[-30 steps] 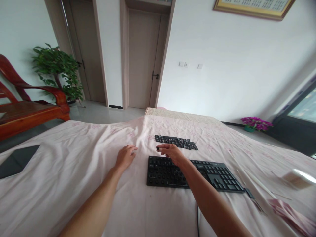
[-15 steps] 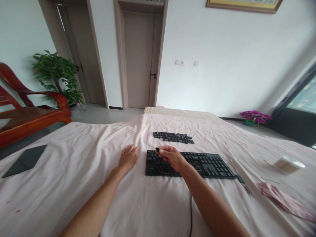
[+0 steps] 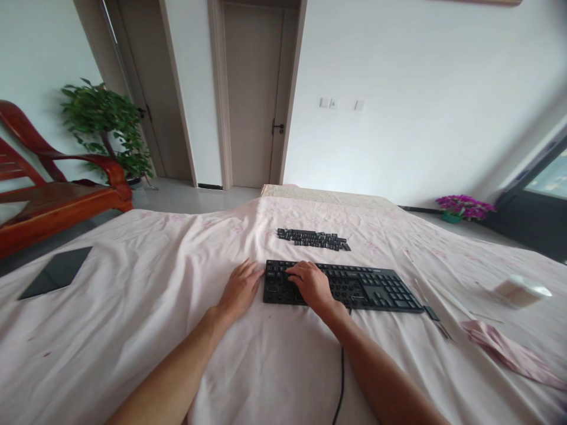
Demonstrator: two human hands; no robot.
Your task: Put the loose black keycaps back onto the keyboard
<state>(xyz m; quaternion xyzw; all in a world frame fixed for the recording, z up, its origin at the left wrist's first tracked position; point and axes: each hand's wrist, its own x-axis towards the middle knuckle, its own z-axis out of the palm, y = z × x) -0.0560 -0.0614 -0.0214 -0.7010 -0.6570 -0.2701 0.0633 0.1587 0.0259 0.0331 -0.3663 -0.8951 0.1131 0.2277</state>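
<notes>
A black computer keyboard (image 3: 385, 289) lies across the cloth, with many keycaps off its left and middle part and the bare key sockets showing. My right hand (image 3: 312, 286) is down on its left upper part, fingertips bent together against the key area. The keycap it pinches is hidden under the fingers. My left hand (image 3: 241, 289) rests on the cloth at the keyboard's left end, fingers stretched out, the tips at or touching its edge. Beyond the keyboard, loose black keycaps (image 3: 314, 238) lie in close rows.
A pink-white cloth (image 3: 248, 366) covers the table. A dark tablet (image 3: 56, 273) lies at left. On the right are a clear round container (image 3: 522, 291), a pink cloth piece (image 3: 509, 351) and thin tools (image 3: 443, 330). The keyboard's cable (image 3: 342, 378) runs toward me.
My right hand has lowered the keycap from above the keyboard onto its upper left part. My left hand has slid right, up to the keyboard's left edge. The view has tilted down slightly.
</notes>
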